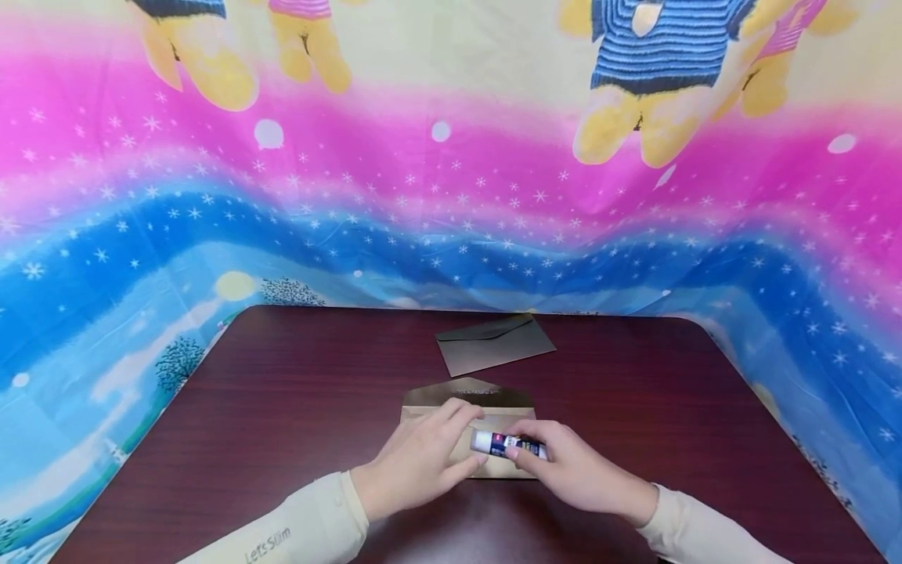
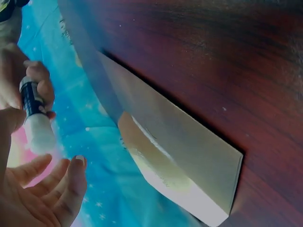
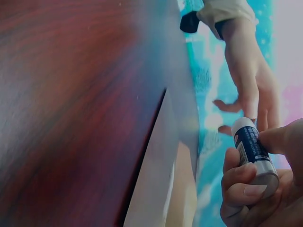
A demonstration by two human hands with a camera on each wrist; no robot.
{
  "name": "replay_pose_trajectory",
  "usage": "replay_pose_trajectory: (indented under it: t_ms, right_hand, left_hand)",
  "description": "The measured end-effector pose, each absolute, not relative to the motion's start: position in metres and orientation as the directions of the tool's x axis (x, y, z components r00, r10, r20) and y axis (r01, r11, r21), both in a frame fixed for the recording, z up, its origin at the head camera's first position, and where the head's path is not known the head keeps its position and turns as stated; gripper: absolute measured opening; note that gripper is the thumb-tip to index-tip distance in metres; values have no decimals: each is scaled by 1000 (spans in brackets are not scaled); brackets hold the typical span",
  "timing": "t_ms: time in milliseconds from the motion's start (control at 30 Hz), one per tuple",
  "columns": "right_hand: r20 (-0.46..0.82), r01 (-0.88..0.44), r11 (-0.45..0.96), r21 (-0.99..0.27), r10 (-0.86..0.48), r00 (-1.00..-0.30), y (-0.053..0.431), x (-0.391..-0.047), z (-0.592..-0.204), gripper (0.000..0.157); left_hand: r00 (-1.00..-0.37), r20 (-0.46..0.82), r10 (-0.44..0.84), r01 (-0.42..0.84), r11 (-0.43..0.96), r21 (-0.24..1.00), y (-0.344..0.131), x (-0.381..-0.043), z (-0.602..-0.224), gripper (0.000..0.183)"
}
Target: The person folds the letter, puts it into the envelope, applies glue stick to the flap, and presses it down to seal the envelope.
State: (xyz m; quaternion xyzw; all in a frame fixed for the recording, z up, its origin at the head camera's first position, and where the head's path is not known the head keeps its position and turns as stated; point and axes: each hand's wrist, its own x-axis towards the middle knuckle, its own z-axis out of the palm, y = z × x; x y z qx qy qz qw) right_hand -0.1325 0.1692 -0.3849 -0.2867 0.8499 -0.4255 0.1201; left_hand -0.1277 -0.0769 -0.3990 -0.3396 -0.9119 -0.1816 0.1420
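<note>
A draped cloth [image 1: 451, 180], soft and printed with snowflakes and bears whose heads are cut off at the top, wraps the far side of a glossy, red-brown, wood-grained surface [image 1: 296, 392]. Coming in from 8 o'clock, a cream sleeve [image 1: 317, 517] with dark lettering leads to the left hand [image 1: 423, 462], its fingers loosely bent and spread apart near the glue stick's pale end. The opened envelope [image 1: 500, 469], stiff tan paper with a pointed flap towards 12 o'clock, lies beneath both hands, its middle partly covered. Between 12 and 1 o'clock from it, a second envelope [image 1: 496, 352], grey-brown with its flap folded over, rests slightly turned; only the head view shows it. The glue stick [image 1: 503, 444], a smooth cylinder with a dark printed label, is above the opened envelope, its fine print illegible. At its 3 o'clock end, the right hand [image 1: 574, 468] is clamped on it, thumb and fingers round the barrel. The left wrist view reveals a gap between left fingertips and stick; the right wrist view adds a dark object [image 3: 189, 22], unclear, at the left wrist.
</note>
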Motion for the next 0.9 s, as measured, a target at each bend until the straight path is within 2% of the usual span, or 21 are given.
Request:
replay_pose_trajectory:
  t_ms: [167, 267, 567, 733, 900]
  right_hand:
    - [68, -434, 465, -772, -618, -783, 153, -128, -385, 19]
    - [81, -447, 467, -763, -618, -782, 145, -127, -385, 18]
    - [106, -484, 480, -731, -622, -776, 136, -133, -388, 16]
    - [94, -499, 433, -751, -678, -729, 136, -136, -390, 17]
    - [67, -509, 385, -770, -745, -664, 140, -138, -390, 16]
  left_hand:
    - [-597, 451, 663, 744, 668, 2, -74, -123, -404, 32]
    - [-548, 492, 677, 737, 669, -98, -72, -119, -408, 23]
    - [-526, 516, 676, 633, 716, -293, -71, -115, -422, 15]
    - [-481, 536, 694, 640, 696, -326, -74, -116, -425, 16]
    - [-428, 528, 733, 675, 648, -353, -75, -119, -426, 26]
